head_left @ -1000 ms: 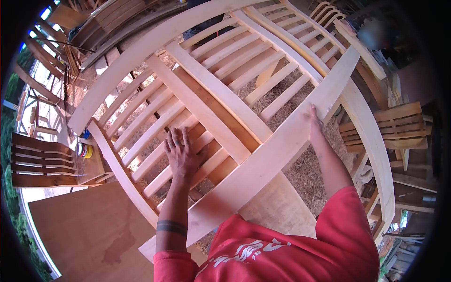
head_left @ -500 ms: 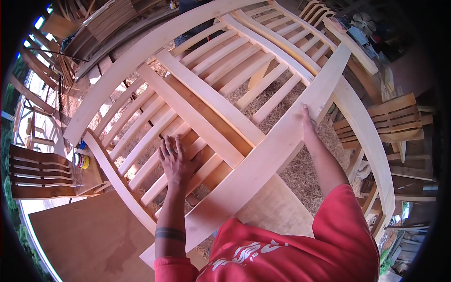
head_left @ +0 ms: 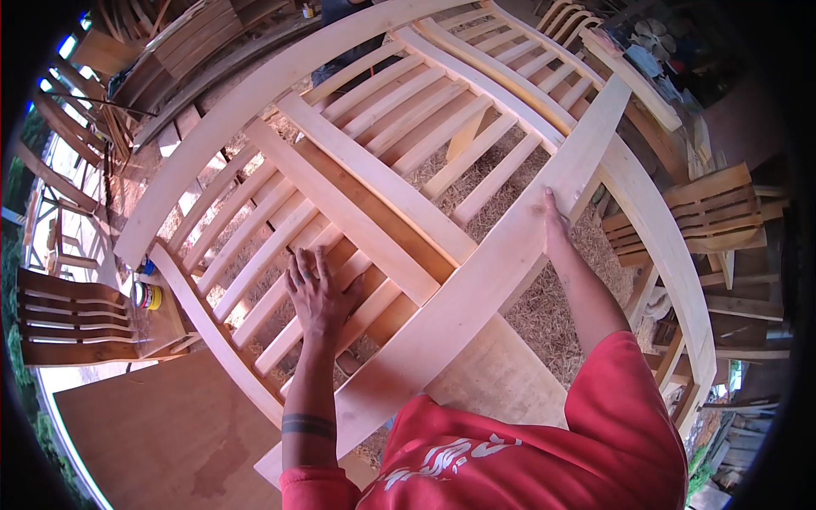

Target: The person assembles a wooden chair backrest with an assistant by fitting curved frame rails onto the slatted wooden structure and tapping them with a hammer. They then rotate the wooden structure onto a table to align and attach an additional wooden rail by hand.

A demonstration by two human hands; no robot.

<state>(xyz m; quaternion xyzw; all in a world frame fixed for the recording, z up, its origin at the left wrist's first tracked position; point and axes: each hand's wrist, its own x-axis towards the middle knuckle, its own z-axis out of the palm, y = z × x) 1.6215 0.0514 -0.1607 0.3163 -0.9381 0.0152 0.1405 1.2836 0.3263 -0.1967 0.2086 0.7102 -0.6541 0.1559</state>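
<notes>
A large pale wooden frame with slatted panels lies across the view, its long wide board (head_left: 476, 280) nearest my body. My left hand (head_left: 321, 293) rests on the thin slats (head_left: 255, 276) of the nearer panel, fingers spread and a ring on one of them. Around the far edge of the wide board my right hand (head_left: 554, 228) is closed, its thumb on top and the other fingers hidden beneath. A crosspiece (head_left: 348, 212) divides the slatted panels. More slats (head_left: 425, 110) fill the panel beyond.
At left, a tin (head_left: 149, 296) stands beside a brown slatted chair back (head_left: 76, 319). A flat plywood sheet (head_left: 170, 425) lies at lower left. Brown slatted pieces (head_left: 688, 217) stand at right. Shavings (head_left: 552, 314) cover the floor. Another person's legs (head_left: 348, 72) show behind the frame.
Both hands keep their places on the wood. The view has shifted very slightly; nothing else visibly differs.
</notes>
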